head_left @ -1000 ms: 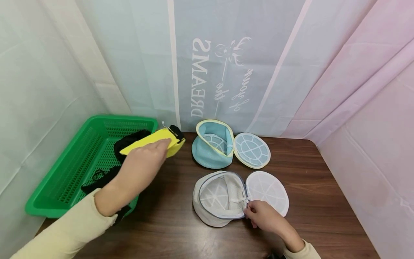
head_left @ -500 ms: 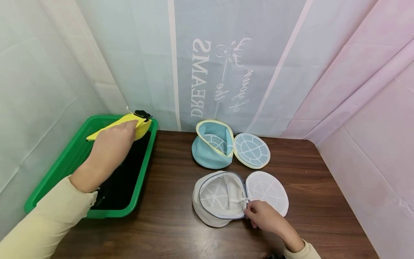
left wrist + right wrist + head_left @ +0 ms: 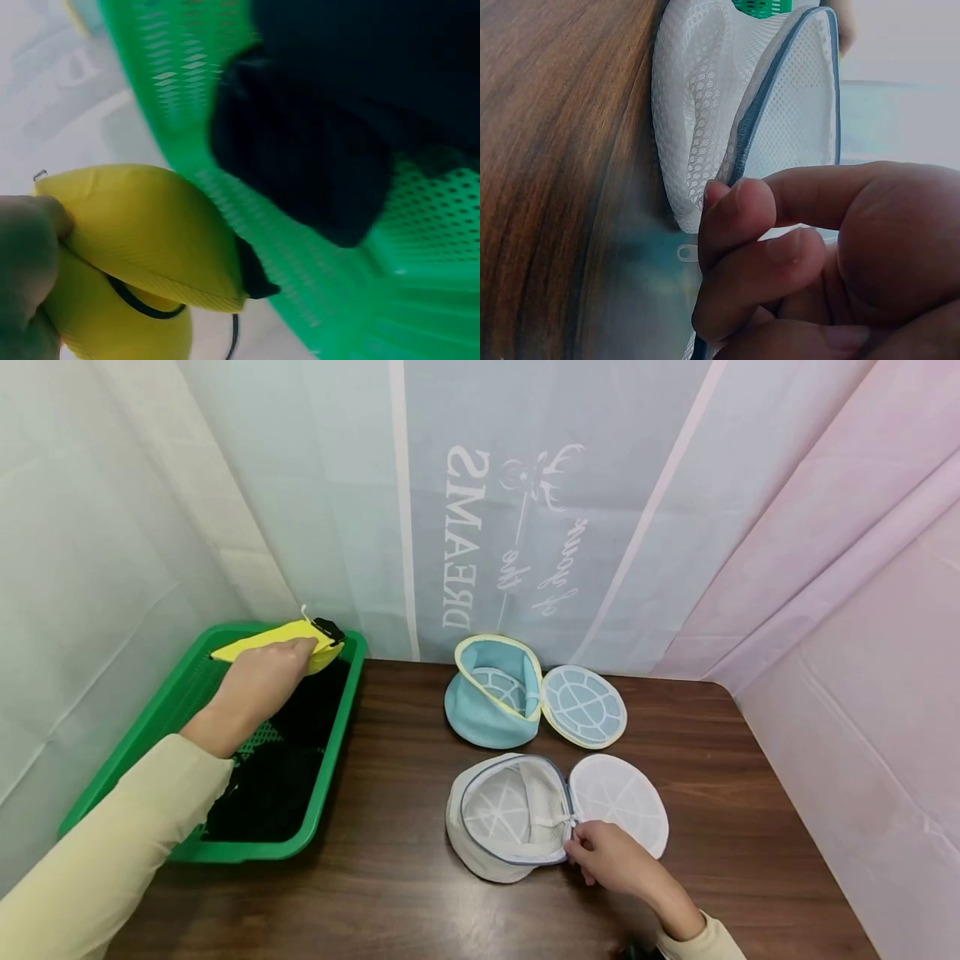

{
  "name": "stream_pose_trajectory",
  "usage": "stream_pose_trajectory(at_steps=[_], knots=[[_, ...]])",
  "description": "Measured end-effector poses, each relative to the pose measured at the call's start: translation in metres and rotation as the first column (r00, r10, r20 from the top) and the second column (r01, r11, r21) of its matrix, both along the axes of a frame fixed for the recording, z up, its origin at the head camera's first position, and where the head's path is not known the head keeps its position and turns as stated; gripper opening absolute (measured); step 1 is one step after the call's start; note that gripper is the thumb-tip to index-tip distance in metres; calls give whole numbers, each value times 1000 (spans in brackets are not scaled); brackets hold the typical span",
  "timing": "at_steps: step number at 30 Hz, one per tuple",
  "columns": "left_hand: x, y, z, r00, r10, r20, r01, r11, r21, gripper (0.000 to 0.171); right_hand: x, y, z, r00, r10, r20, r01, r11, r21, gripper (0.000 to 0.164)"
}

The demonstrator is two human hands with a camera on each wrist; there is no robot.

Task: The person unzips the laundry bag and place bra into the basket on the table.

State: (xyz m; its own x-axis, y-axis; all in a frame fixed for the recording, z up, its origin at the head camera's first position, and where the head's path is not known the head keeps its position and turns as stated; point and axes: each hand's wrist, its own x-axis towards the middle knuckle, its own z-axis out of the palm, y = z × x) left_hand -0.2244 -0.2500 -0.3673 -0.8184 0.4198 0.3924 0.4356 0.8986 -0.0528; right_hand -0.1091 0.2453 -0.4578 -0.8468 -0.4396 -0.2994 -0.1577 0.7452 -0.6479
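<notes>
My left hand (image 3: pixel 264 681) grips a folded yellow bra (image 3: pixel 281 637) with black trim over the far end of the green basket (image 3: pixel 324 802). In the left wrist view its rounded yellow cups (image 3: pixel 142 232) and a thin black strap show. Under that hand, dark cloth (image 3: pixel 262 793) lies in the basket. My right hand (image 3: pixel 611 857) pinches the zip rim of a white mesh laundry bag (image 3: pixel 480 852) near its hinge. That bag stands with its mouth uncovered, its round lid (image 3: pixel 622 806) folded out flat to the right.
Behind the white bag stands a blue mesh laundry bag (image 3: pixel 480 718) with yellow edging, its lid (image 3: pixel 583 706) laid out to the right. All rest on a brown wooden table (image 3: pixel 420 910). Fabric curtains (image 3: pixel 562 402) enclose the back and sides.
My left hand has carried the yellow bra leftward from beside the basket to over it, shifting only slightly in the last half second. The right hand keeps its place on the white bag.
</notes>
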Motion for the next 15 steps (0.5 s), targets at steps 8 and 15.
stream_pose_trajectory(at_steps=[8, 15], knots=[[-8, -9, -22, 993, -20, 115, 26, 999, -47, 13, 0, 0, 1, 1000, 1, -11, -1, 1000, 11, 29], [-9, -8, -37, 986, -17, 168, 26, 998, -56, 8, 1, -1, 2, 1000, 5, 0, -5, 1000, 7, 29]])
